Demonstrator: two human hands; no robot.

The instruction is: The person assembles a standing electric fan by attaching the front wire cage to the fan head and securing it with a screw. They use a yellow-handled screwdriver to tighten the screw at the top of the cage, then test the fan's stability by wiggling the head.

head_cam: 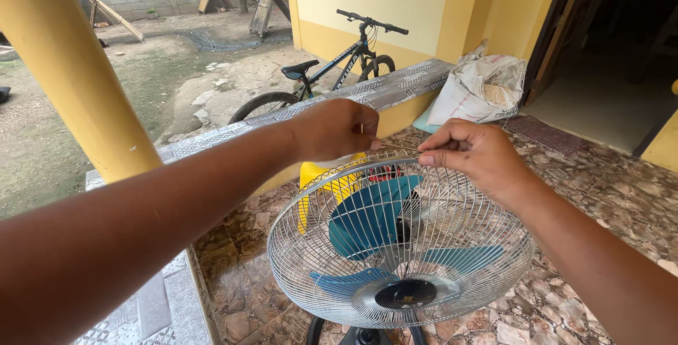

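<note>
A standing fan [399,246] with a round wire grille and blue blades stands in front of me, tilted back. My left hand [332,129] is closed at the top rim of the grille. My right hand [473,151] is at the same spot, just to the right. Between thumb and fingers of both hands runs a thin stick-like thing [399,149], lying across the top edge of the grille. What the thin piece is cannot be made out.
A yellow plastic chair [318,182] stands behind the fan. A low tiled wall [395,87] runs across, with a black bicycle [318,73] beyond it. A white sack [480,91] leans by the doorway. A yellow pillar [78,69] rises at left.
</note>
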